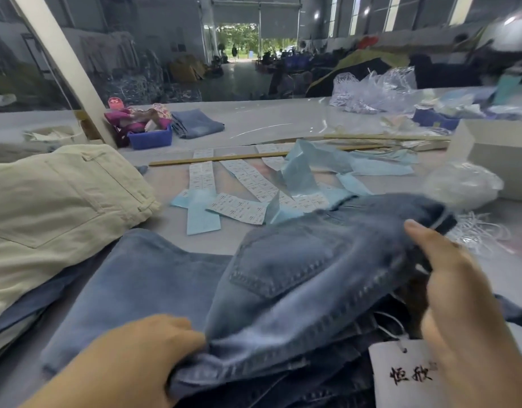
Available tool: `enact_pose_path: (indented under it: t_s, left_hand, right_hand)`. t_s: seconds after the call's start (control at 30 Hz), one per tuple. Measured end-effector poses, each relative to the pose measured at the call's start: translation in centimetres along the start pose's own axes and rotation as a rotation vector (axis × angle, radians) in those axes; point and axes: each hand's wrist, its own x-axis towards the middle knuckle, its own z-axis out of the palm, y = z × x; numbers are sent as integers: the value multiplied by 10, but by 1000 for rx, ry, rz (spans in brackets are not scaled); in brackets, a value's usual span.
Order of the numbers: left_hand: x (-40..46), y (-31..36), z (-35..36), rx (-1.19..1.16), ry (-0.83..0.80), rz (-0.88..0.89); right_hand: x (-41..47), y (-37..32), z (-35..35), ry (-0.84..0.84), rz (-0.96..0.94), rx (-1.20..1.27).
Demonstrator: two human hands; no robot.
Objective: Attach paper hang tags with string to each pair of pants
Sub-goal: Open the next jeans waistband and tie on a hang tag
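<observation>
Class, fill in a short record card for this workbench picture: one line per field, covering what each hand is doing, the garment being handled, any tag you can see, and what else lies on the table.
left hand: left hand grips the near edge of the blue jeans
right hand: right hand holds the jeans at their right end
tag: white hang tag with black writing and string, bottom right
other garment: cream pants, folded at left
table items: label strips, light blue paper, wooden stick, blue bin

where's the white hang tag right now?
Head view, bottom right corner: the white hang tag lies on the dark jeans pile, just under the right hand and below the blue jeans both hands grip.
</observation>
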Motion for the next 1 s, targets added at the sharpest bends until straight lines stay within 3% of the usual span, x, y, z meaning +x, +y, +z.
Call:
enact_pose_path:
  t_s: [0.03,0.1,0.2,0.27,0.37,0.47,0.6,0.7,0.77,0.87,1.0]
  left_hand:
    - [-3,8,6,-8,-83,-6]
    - [5,26,-3,9,-140,-80]
    - [34,64,-34,-141,108,-149]
    - [44,87,-38,-270,213,-80]
    - [89,107,-39,-665,330,-38]
    - [119,115,-42,-1069,213,-154]
    - [131,112,-22,-1240,155,-265]
    - [129,103,-10,-1296,144,-231]
    - [128,102,-8,-1289,178,-202]
    - [125,106,-7,-1286,212,-144]
    - [124,113,-10,-1250,255,-111]
  right_hand:
    - [8,-1,-6,48,-35,72]
    - [19,7,-15,101,-126,-17]
    - [12,18,-22,111,-235,-262]
    - [-3,17,-26,38,-387,-306]
    - [-27,18,-19,-114,-766,-407]
    - [-34,24,-13,-235,-1010,-701]
    - [-30,18,-21,-408,-869,-792]
    - [-30,13,-20,-526,-579,-572]
    - [-28,6,-19,-446,-483,-556]
    - [-23,-6,-19,-279,-448,-722]
    - [-14,-22,-22,-365,-246,-904]
